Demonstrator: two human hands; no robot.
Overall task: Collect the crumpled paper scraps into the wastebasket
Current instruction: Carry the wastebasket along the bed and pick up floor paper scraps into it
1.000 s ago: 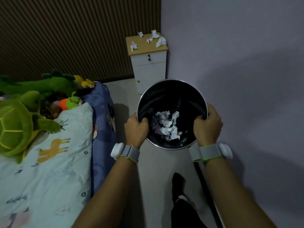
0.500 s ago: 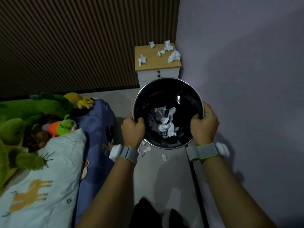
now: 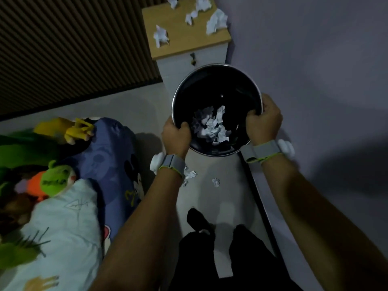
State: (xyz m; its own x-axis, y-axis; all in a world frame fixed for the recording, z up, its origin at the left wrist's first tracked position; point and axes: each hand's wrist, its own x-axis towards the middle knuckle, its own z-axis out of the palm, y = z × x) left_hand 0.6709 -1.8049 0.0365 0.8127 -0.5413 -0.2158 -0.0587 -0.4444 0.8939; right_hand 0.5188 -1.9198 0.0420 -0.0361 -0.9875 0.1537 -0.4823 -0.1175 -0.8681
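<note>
Head cam shows the wastebasket carried in both hands, and compared with a second ago it's way closer to the nightstand, which now fills the top of the view instead of sitting far off. The left hand has its grip curled over the near-left rim, thumb inside, and the right hand has its grip clamped on the right rim the same way. So both are pinching the basket's edge, nothing else.

There's a pile of crumpled scraps already sitting in the bottom. New stuff in view: a couple of floor scraps right under the left wrist and a tiny one a bit to the right, which weren't visible a second back. Several nightstand scraps are waiting on the wooden top.

My guess is the basket gets set down near here, since both hands are busy and can't pick anything up yet. Bed with plush toys is off to the left.
</note>
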